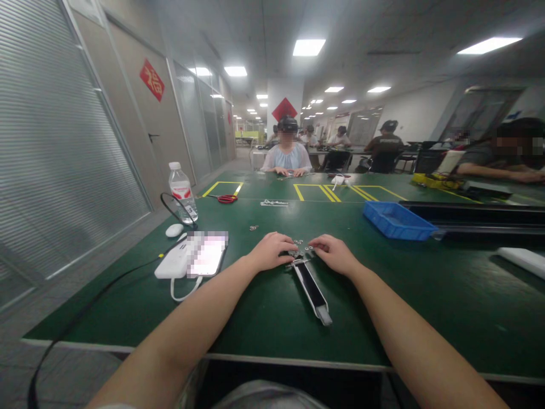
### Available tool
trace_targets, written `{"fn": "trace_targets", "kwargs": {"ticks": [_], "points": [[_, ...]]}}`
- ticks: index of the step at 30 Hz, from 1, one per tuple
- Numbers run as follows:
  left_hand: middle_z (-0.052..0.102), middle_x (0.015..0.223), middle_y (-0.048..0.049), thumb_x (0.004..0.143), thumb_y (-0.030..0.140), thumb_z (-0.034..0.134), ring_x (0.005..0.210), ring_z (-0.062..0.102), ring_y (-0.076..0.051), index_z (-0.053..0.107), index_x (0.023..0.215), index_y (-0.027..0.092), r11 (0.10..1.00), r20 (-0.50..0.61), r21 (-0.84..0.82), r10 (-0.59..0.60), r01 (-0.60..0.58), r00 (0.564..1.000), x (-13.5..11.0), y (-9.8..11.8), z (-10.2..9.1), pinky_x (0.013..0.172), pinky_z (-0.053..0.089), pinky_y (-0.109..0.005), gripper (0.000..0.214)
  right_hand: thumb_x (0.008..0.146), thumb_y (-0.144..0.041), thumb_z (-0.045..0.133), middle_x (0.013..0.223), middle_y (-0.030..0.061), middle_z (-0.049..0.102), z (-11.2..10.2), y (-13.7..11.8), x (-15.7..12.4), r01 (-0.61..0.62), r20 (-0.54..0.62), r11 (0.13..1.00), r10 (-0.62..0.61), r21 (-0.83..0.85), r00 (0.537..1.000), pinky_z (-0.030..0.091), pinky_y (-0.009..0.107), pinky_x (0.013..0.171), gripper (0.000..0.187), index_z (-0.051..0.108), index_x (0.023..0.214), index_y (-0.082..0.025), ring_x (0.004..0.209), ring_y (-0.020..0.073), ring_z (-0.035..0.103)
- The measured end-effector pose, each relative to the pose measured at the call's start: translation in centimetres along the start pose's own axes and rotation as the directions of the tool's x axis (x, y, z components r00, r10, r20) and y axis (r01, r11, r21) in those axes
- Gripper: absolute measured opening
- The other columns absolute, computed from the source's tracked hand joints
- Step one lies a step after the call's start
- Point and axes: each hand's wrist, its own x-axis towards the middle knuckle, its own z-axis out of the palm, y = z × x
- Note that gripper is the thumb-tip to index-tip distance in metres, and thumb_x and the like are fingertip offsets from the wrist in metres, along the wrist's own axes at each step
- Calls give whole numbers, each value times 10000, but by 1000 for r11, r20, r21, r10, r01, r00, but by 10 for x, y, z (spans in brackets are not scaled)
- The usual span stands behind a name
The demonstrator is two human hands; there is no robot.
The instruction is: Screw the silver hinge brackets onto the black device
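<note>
A long, narrow white-edged piece with a black inner strip (pixel 313 288) lies slantwise on the green table, its grey tip towards me. At its far end is a small cluster of metal parts (pixel 301 253), too small to make out in detail. My left hand (pixel 275 248) is at the left of this cluster, thumb and fingers bent together at the parts. From the right, my right hand (pixel 336 254) reaches in with its fingertips pinched beside small metal rings (pixel 309 248). Whatever is between the fingertips of either hand is hidden.
To the left are a phone (pixel 209 255), a white power bank (pixel 174 261) with cables, and a water bottle (pixel 183 193). Red-handled scissors (pixel 227 199) lie farther back. A blue tray (pixel 398 220) stands right. A person (pixel 287 153) sits opposite.
</note>
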Motion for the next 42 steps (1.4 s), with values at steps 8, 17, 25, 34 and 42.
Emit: {"fn": "trace_targets", "kwargs": {"ticks": [8, 17, 25, 34, 42], "points": [[627, 1045, -34, 894, 319, 499, 967, 578, -180, 669, 1005, 239, 992, 44, 118, -58, 52, 997, 7, 5, 0, 802, 389, -288, 219, 774, -162, 510, 851, 53, 628, 0, -4, -1, -2, 2, 1000, 2, -7, 1000, 449, 278, 705, 218, 693, 893, -162, 709, 142, 552], [631, 973, -21, 851, 358, 528, 905, 585, -163, 689, 873, 215, 976, 18, 139, -173, 169, 985, -14, 11, -20, 771, 392, -286, 217, 777, -181, 513, 873, 53, 635, -3, -5, -1, -2, 2, 1000, 2, 9, 1000, 445, 281, 735, 215, 691, 898, -170, 755, 149, 563], [640, 924, -47, 801, 384, 546, 857, 600, -201, 645, 823, 181, 894, -12, 216, -400, 393, 916, -23, 16, -29, 728, 427, -303, 227, 778, -200, 533, 837, 49, 616, -1, -8, -2, 21, 9, 1000, -20, -12, 1000, 445, 279, 715, 211, 693, 911, -175, 707, 137, 544], [666, 976, -59, 865, 308, 449, 878, 608, -199, 646, 944, 201, 787, -80, 44, -611, 615, 788, -45, -15, -34, 753, 450, -284, 237, 785, -206, 518, 851, 49, 606, 1, -6, -2, 40, 42, 998, -38, -45, 998, 440, 273, 700, 224, 688, 929, -179, 699, 134, 534], [633, 986, -93, 867, 264, 466, 863, 610, -216, 455, 1218, 176, 670, -124, -28, -738, 741, 663, -45, -16, -33, 747, 459, -310, 362, 783, -191, 528, 815, 42, 574, -1, -8, -2, 9, 41, 997, -6, -76, 999, 433, 268, 707, 248, 678, 977, -164, 700, 135, 526]]}}
